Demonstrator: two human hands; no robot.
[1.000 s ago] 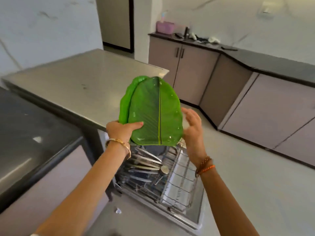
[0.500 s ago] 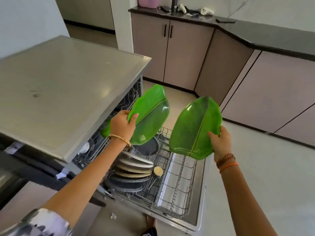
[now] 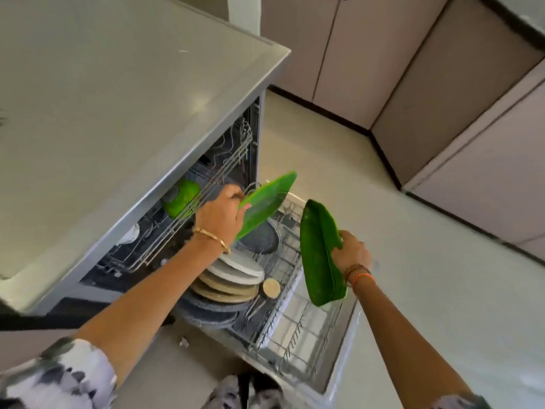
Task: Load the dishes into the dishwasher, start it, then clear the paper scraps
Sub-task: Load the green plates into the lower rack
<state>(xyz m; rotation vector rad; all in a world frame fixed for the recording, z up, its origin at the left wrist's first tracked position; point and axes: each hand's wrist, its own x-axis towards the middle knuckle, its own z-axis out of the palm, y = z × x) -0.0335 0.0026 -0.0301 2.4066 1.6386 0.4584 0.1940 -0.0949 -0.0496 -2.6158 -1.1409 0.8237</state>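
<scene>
- Left hand grips a green leaf-shaped plate above the pulled-out lower rack, fingers curled round its edge.
- Right hand clasps a second leaf plate at three o'clock of the stacked plates.

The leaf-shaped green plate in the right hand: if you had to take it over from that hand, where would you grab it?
Probably by the upper rim of the green plate, coming from above. It stands nearly on edge over the lower rack, and the right hand already pinches its right edge, so the top stays free. The rim is thin, which suits a thumb-and-finger pinch.
</scene>
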